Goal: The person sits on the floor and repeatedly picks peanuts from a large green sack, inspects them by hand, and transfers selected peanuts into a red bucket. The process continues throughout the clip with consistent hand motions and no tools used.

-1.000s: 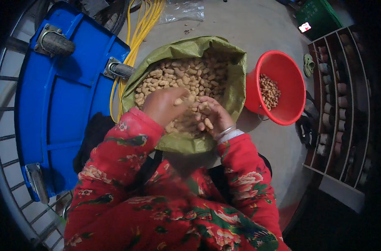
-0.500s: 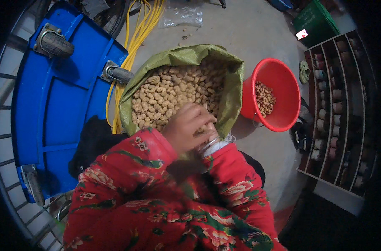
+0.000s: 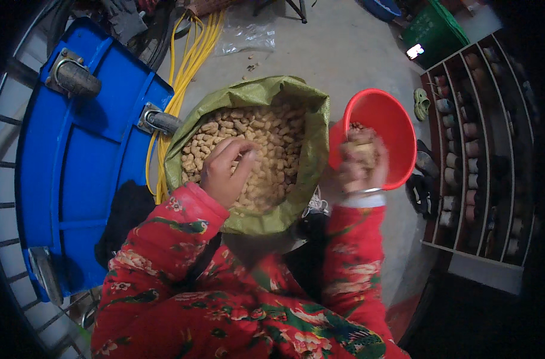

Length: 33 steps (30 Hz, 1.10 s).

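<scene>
A green woven sack (image 3: 266, 221) stands before me with its mouth rolled back, full of unshelled peanuts (image 3: 266, 134). Above the peanuts at the sack's left side is my left hand (image 3: 226, 172), thumb and forefinger brought close together in a pinch; anything between them is too small to make out. My right hand (image 3: 357, 170) is over the near rim of a red bucket (image 3: 398, 134), smeared by motion. Its fingers curl around tan lumps that look like peanuts. Small shelled peanuts (image 3: 356, 126) show inside the bucket, partly hidden by this hand.
On the left a blue platform cart (image 3: 93, 155) stands tipped up, its casters towards the sack. Yellow hose or cable (image 3: 194, 54) lies behind it. A clear plastic bag (image 3: 245, 39) is on the floor. Right of the bucket are a shoe rack (image 3: 472, 143), green clogs (image 3: 422, 103) and a green bin (image 3: 437, 36).
My hands were together over the sack's near edge. The right has swung right to the bucket; the left has moved slightly left. The view has shifted a little.
</scene>
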Motion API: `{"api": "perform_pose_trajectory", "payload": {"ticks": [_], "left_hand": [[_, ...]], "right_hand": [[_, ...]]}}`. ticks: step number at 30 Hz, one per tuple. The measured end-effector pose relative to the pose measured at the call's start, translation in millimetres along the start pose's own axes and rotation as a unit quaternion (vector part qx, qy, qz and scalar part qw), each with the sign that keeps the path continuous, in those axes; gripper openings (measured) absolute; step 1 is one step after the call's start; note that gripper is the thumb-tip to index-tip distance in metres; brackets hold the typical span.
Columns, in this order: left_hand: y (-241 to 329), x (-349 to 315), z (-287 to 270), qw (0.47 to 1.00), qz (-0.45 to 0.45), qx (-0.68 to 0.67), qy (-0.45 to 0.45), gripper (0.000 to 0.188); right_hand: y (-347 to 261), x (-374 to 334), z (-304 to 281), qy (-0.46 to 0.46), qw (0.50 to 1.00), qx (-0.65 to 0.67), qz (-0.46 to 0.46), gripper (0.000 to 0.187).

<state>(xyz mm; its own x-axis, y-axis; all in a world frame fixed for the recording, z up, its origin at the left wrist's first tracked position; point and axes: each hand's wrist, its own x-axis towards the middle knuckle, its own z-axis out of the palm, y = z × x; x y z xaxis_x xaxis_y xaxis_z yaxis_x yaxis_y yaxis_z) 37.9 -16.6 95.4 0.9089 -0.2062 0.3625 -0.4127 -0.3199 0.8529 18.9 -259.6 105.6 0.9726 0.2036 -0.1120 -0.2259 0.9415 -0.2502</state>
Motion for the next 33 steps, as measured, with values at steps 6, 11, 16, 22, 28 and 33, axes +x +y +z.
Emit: {"api": "perform_pose_trajectory", "payload": {"ticks": [6, 11, 16, 22, 28, 33], "left_hand": [[-9, -5, -3, 0.998, -0.034, 0.018, -0.058, 0.013], [-30, -15, 0, 0.981, -0.05, 0.123, -0.141, 0.021], [-62, -31, 14, 0.908, -0.005, 0.318, -0.274, 0.038], [-84, -56, 19, 0.869, 0.087, 0.389, -0.292, 0.047], [-77, -60, 15, 0.848, 0.067, 0.396, -0.345, 0.026], [-79, -53, 5, 0.864, -0.011, 0.368, -0.343, 0.019]], "right_hand": [[-94, -16, -37, 0.363, 0.835, -0.047, -0.412, 0.05], [-92, -30, -49, 0.288, 0.921, -0.097, -0.243, 0.037], [-57, -31, 13, 0.131, 0.958, -0.189, -0.172, 0.02], [31, -61, 63, 0.162, 0.936, -0.309, -0.048, 0.017], [93, -38, 26, 0.181, 0.902, -0.369, 0.13, 0.016], [97, -16, -4, 0.185, 0.823, -0.531, 0.085, 0.012]]}}
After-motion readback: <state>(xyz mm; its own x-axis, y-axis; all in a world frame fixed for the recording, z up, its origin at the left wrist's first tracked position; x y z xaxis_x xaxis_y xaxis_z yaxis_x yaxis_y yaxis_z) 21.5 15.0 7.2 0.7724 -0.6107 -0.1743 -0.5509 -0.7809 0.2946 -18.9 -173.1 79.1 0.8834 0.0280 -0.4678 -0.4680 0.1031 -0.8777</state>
